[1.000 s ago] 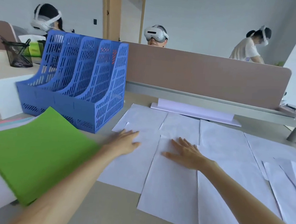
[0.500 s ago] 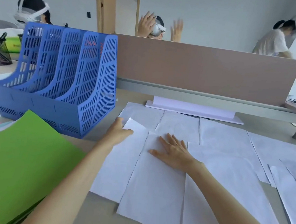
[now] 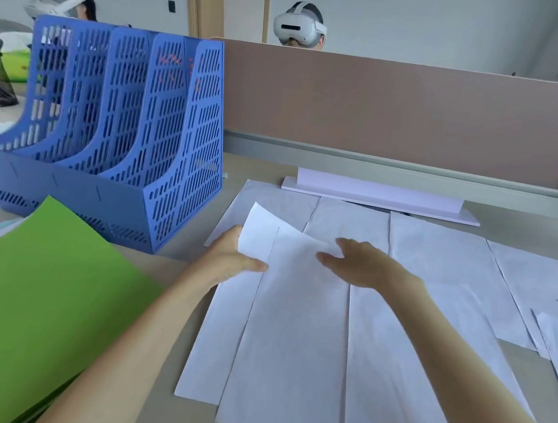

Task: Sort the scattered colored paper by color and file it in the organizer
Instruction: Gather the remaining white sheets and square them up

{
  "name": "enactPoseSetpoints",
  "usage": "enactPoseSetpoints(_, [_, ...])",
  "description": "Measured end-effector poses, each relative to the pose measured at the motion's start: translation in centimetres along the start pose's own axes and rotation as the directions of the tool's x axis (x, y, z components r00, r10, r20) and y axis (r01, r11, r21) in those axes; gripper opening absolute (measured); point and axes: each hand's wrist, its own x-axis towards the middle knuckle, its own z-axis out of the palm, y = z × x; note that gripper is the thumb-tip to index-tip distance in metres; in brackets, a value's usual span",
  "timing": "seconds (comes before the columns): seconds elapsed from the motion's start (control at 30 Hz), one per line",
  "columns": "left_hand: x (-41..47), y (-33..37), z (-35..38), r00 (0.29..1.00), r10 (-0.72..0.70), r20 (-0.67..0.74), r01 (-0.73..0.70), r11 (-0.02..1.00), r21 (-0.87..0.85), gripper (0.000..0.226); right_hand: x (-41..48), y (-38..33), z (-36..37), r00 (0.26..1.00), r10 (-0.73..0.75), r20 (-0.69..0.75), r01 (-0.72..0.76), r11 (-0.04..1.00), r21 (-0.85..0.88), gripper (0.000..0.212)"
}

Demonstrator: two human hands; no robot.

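Open middle, walled at the back and left

White sheets (image 3: 292,333) lie flat across the worktop (image 3: 147,404), so a hand can pass freely above them. The blue organizer (image 3: 132,147) stands tall at the left rear, its slots open upward and toward the near side. The green paper stack (image 3: 30,305) covers the near-left corner. A partition panel (image 3: 401,114) closes off the far edge, with a low white block (image 3: 379,196) just before it.
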Motion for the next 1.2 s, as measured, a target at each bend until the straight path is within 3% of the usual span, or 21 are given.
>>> enactPoseSetpoints(0.07, [-0.2,0.1,0.2,1.0,-0.006,-0.025,0.006,1.0,0.007,0.061,-0.7,0.4,-0.2,0.997,0.05,0.054,-0.043,0.993,-0.112,0.047])
enactPoseSetpoints(0.17, [0.1,-0.2,0.5,0.999,0.01,-0.046,-0.011,1.0,-0.02,0.06,-0.9,0.0,1.1,0.993,0.065,0.096,-0.054,0.992,-0.115,0.056])
enactPoseSetpoints(0.23, [0.0,0.1,0.9,0.999,0.022,-0.04,-0.021,0.999,0.034,0.062,-0.5,-0.8,2.5,0.997,0.038,0.062,-0.034,0.998,-0.057,0.06])
enactPoseSetpoints(0.33, [0.1,0.1,1.6,0.999,0.041,-0.012,-0.04,0.997,0.07,0.057,0.1,-2.2,4.3,0.997,-0.064,-0.047,0.065,0.998,0.02,0.048])
enactPoseSetpoints(0.5, [-0.2,0.3,1.4,0.998,0.048,-0.026,-0.049,0.998,-0.041,0.061,0.1,-2.9,3.5,0.973,-0.228,-0.016,0.219,0.909,0.354,0.043])
enactPoseSetpoints(0.6, [-0.1,-0.1,0.6,0.998,0.007,-0.064,-0.014,0.993,-0.121,0.047,0.4,-0.5,1.4,0.972,-0.231,-0.049,0.236,0.954,0.187,0.058])
enactPoseSetpoints(0.67, [-0.1,-0.3,0.3,0.995,0.013,-0.098,-0.032,0.98,-0.195,0.019,0.5,1.6,0.3,0.985,-0.168,0.032,0.166,0.985,0.048,0.071])
enactPoseSetpoints(0.77, [0.0,-0.3,0.6,0.987,-0.015,-0.159,-0.025,0.969,-0.246,0.031,0.4,3.7,0.3,0.965,-0.115,0.236,0.13,0.99,-0.047,0.085])
enactPoseSetpoints(0.87, [0.3,-0.5,0.7,0.984,-0.046,-0.172,0.012,0.98,-0.197,0.019,0.3,3.4,1.5,0.95,-0.156,0.27,0.181,0.981,-0.067,0.09])
enactPoseSetpoints(1.03, [0.3,-0.5,0.6,0.996,-0.065,-0.057,0.057,0.99,-0.133,0.059,0.3,0.9,3.1,0.979,-0.131,0.155,0.151,0.98,-0.13,0.087])
enactPoseSetpoints(1.13, [0.2,-0.4,0.4,0.998,-0.026,-0.057,0.02,0.994,-0.107,0.08,-0.2,-0.9,3.9,0.977,-0.2,0.075,0.211,0.954,-0.211,0.074])
enactPoseSetpoints(1.2, [-0.3,0.0,-0.1,0.998,0.016,-0.056,-0.025,0.986,-0.165,0.082,0.1,-1.0,3.6,0.974,-0.226,-0.016,0.221,0.966,-0.134,0.063])
